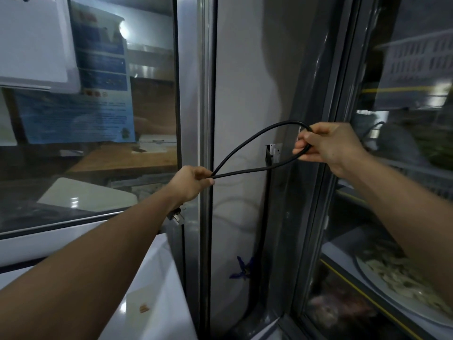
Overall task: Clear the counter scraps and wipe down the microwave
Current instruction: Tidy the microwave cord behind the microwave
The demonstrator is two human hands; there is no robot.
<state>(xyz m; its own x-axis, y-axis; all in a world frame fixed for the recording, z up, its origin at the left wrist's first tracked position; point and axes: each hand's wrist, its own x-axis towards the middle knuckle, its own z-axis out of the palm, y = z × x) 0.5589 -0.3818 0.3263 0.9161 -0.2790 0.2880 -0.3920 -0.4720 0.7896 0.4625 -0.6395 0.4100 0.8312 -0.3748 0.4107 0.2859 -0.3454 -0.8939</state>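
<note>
Between left hand (190,183) and right hand (327,144), black cord (255,141) looped, pinched by both

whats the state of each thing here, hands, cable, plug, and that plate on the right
left hand: shut, pinching both cable strands
right hand: shut on the loop's far end
black cable: folded into a loop, held taut
plug: unplugged, hanging below left wrist
plate: holds food, behind glass
</note>
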